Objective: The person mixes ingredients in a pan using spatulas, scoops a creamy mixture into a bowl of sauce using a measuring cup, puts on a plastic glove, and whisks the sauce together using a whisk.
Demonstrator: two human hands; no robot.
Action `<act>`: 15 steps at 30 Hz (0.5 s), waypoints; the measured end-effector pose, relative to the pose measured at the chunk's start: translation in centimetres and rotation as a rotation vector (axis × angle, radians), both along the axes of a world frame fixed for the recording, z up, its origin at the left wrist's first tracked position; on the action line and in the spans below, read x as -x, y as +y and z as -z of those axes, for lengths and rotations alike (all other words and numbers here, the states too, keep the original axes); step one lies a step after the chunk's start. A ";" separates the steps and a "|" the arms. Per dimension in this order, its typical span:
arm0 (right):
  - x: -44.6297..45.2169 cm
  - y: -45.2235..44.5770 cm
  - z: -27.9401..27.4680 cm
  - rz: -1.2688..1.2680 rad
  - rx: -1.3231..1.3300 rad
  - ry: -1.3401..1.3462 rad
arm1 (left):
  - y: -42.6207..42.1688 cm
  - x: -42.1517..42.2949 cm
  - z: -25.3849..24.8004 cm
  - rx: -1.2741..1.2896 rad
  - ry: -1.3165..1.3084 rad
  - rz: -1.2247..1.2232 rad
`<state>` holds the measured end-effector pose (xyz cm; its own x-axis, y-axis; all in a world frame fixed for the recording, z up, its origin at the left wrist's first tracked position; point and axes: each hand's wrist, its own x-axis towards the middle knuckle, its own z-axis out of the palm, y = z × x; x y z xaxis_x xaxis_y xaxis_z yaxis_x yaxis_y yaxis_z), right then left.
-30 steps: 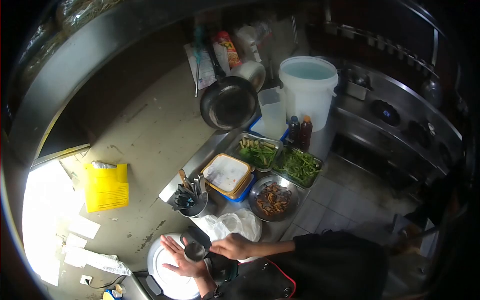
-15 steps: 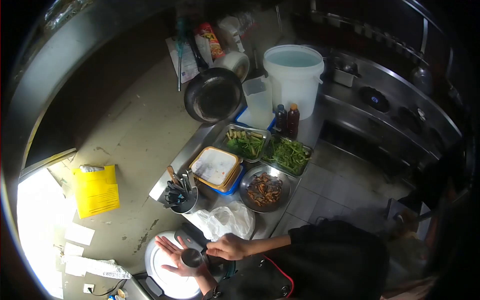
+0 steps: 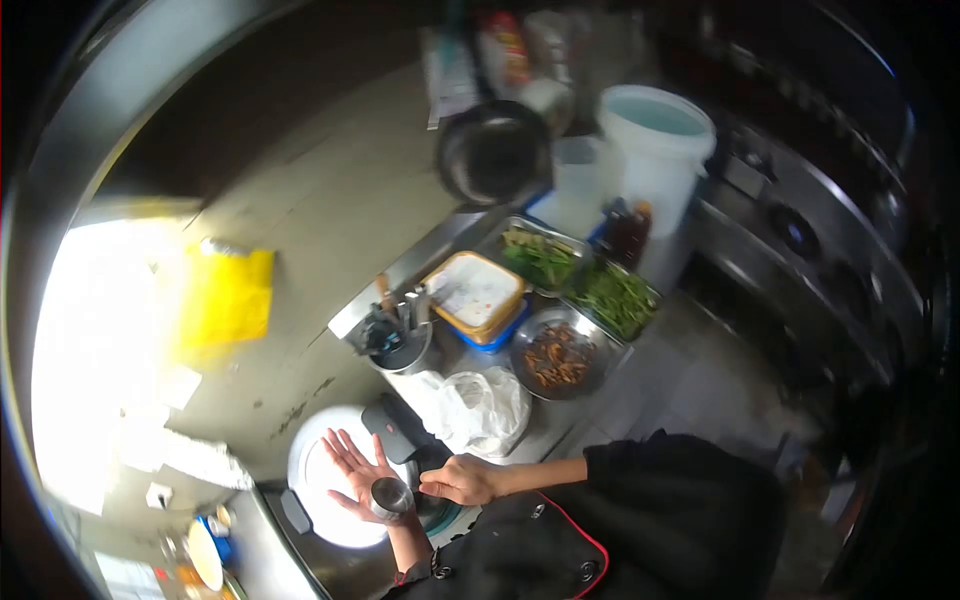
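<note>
My right hand (image 3: pixel 463 480) is closed in a fist beside a small round metal cup (image 3: pixel 391 497), apparently gripping its short handle, which is mostly hidden. The cup sits over the heel of my left hand (image 3: pixel 357 477). That left palm faces up with its fingers spread, thumb to the lower left. Below it lies a large round bright-topped vessel (image 3: pixel 308 450) with dark grips on its rim. A crumpled white plastic bag (image 3: pixel 485 412) is just beyond my right hand. Whether the cup touches my left palm, and what it contains, I cannot tell.
Around the counter stand a utensil pot (image 3: pixel 408 352), an orange-rimmed tub (image 3: pixel 475 290), a bowl of brown pieces (image 3: pixel 555 358), trays of greens (image 3: pixel 615 300), dark bottles (image 3: pixel 625 235) and a white bucket (image 3: pixel 655 150). A frying pan (image 3: pixel 495 155) hangs by the wall. A yellow sheet (image 3: pixel 230 295) is at left.
My view has turned, so the counter's things sit further right and higher, with blur at the far end. Both hands keep nearly the same pose around the metal cup.
</note>
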<state>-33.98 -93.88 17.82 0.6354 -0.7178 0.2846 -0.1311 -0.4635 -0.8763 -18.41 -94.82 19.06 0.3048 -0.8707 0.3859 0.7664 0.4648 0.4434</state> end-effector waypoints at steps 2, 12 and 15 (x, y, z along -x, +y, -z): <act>-1.3 0.3 -0.4 -0.095 -0.002 -0.065 | 1.3 -1.2 0.2 0.000 -0.005 -0.053; -8.7 3.8 -0.1 -0.463 0.032 -0.142 | 13.7 -6.9 1.5 -0.710 -0.008 -0.799; -12.6 6.2 0.8 -0.577 -0.364 -0.460 | 19.3 -9.1 1.7 -0.553 0.192 -0.890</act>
